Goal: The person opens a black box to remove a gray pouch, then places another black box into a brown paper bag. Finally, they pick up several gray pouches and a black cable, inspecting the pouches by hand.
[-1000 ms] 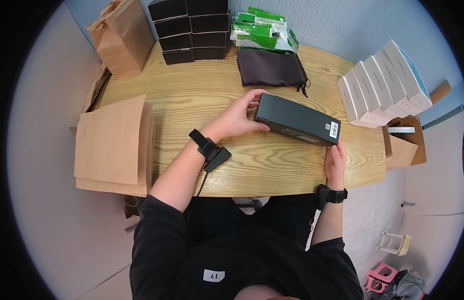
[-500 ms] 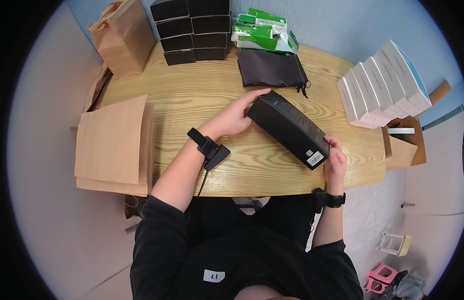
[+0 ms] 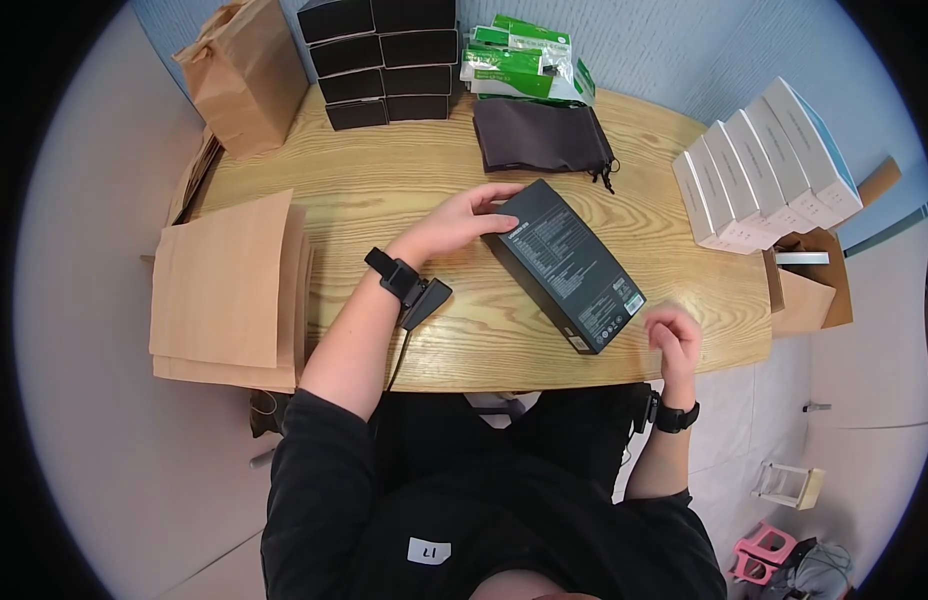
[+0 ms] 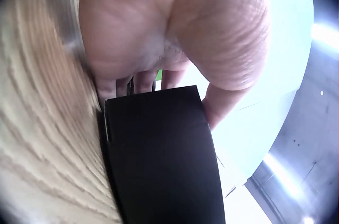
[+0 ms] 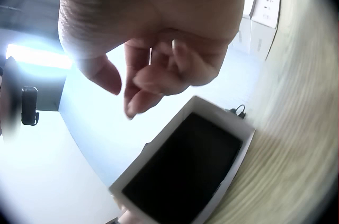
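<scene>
A black box [image 3: 564,262] with fine print on its upper face lies slantwise over the table. My left hand [image 3: 462,222] grips its far left end, thumb on the printed face. In the left wrist view, the left hand [image 4: 175,28] has its thumb on one side of the black box [image 4: 164,155] and its fingers at the other. Just off the box's near right end, my right hand [image 3: 676,338] is slightly blurred and holds nothing. The right wrist view shows the right hand [image 5: 153,38] with fingers loosely curled, above a pale-edged end of the box [image 5: 183,168].
Brown paper bags [image 3: 219,290] lie at the left, another [image 3: 246,85] stands behind. Black boxes [image 3: 384,65] are stacked at the back, beside green packets [image 3: 529,65] and a dark pouch [image 3: 539,137]. White boxes [image 3: 764,175] stand at the right, by an open carton [image 3: 839,285].
The box has turned so its printed face is up, with its near end shifted toward the body. My right hand has let go and drawn back; the left thumb has moved onto the top.
</scene>
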### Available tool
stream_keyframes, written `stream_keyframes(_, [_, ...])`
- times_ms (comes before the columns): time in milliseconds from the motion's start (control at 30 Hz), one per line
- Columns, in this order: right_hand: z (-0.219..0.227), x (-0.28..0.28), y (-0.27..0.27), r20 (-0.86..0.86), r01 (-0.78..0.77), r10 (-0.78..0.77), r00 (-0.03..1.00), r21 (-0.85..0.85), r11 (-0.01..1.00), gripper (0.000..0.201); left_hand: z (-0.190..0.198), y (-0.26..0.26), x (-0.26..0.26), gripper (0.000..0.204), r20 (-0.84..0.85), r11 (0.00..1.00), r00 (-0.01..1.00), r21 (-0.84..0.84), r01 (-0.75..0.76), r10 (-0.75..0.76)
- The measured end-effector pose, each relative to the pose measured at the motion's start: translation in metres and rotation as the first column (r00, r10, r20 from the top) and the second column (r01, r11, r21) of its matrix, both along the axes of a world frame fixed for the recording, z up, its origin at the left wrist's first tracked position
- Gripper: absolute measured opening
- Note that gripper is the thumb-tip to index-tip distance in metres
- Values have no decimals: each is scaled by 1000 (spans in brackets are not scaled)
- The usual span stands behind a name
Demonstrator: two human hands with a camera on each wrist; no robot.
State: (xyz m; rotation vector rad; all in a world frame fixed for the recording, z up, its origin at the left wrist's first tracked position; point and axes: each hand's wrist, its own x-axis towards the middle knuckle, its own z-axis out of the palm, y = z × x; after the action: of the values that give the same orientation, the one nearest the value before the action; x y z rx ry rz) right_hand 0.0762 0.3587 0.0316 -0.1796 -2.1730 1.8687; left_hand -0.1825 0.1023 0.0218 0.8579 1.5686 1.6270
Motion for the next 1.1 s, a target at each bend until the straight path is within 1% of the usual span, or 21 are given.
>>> stream_keyframes(33, [-7,-7,-2,-88,175,-155,984,313,934,34,1,0,0,52,-2,1000,1000,2,-27,27])
stream_keyframes(67, [2,-15,-17,-90,173,-152,984,315,933,34,1,0,-1,52,-3,1000,1000,4,-29,29])
stream_keyframes(133, [16,-25,-42,-133,195,-146,980,513,836,40,0,0,-2,51,43,999,999,29,-16,15])
stream_keyframes(167, [13,-26,-45,-124,182,-137,983,513,839,41,1,0,-1,51,44,999,999,29,-15,14])
stream_keyframes(200, [9,-25,-40,-123,182,-138,983,513,839,41,1,1,-1,51,19,998,998,25,-54,54])
stream_keyframes(233, [5,-23,-31,-48,103,-92,995,555,825,40,2,0,0,50,-6,995,996,21,-94,94])
stream_keyframes(267, [2,-22,-27,28,22,-48,998,590,807,41,5,0,3,50,-5,995,996,22,-94,95])
stream_keyframes(333, [-4,-22,-29,40,15,-49,998,597,802,41,11,0,7,49,-2,974,975,-47,-223,223])
stream_keyframes(367, [-3,-22,-31,52,10,-51,997,603,798,42,10,1,6,49,-2,974,975,-48,-223,223])
stream_keyframes(400, [-1,-23,-35,51,10,-51,997,603,798,42,8,3,5,49,-5,958,964,-108,-264,265])
stream_keyframes(433, [3,-23,-39,97,-22,-43,994,579,815,45,7,4,5,49,-11,938,952,-167,-304,306])
stream_keyframes(467, [7,-22,-43,144,-53,-33,989,554,831,48,7,5,5,49,-10,938,952,-168,-302,305])
stream_keyframes(533, [10,-21,-51,163,-70,-25,986,551,832,52,7,6,5,48,25,941,955,-182,-286,295])
stream_keyframes(667, [10,-20,-55,210,-119,4,978,538,834,63,0,3,1,49,18,949,953,-98,-300,303])
stream_keyframes(733, [13,-19,-57,214,-122,4,977,543,831,63,-1,1,-5,44,57,953,952,-63,-296,300])
stream_keyframes(767, [14,-19,-57,217,-124,3,976,549,827,63,-3,-1,-9,44,56,952,951,-61,-299,303])
stream_keyframes(833, [13,-16,-54,227,-136,12,974,539,831,63,-7,-5,-16,37,145,953,942,-78,-294,303])
stream_keyframes(867, [13,-14,-52,238,-145,18,971,529,836,64,-7,-6,-17,37,144,952,941,-76,-297,305])
stream_keyframes(933, [12,-9,-46,253,-148,16,967,511,846,63,-7,-7,-18,31,172,934,918,-53,-354,358])
stream_keyframes(1033, [13,-1,-35,276,-156,15,961,497,853,61,-15,-6,-23,32,164,913,901,11,-408,401])
stream_keyframes(1100, [13,5,-27,283,-163,16,959,503,849,60,-11,-6,-20,31,164,902,890,2,-432,426])
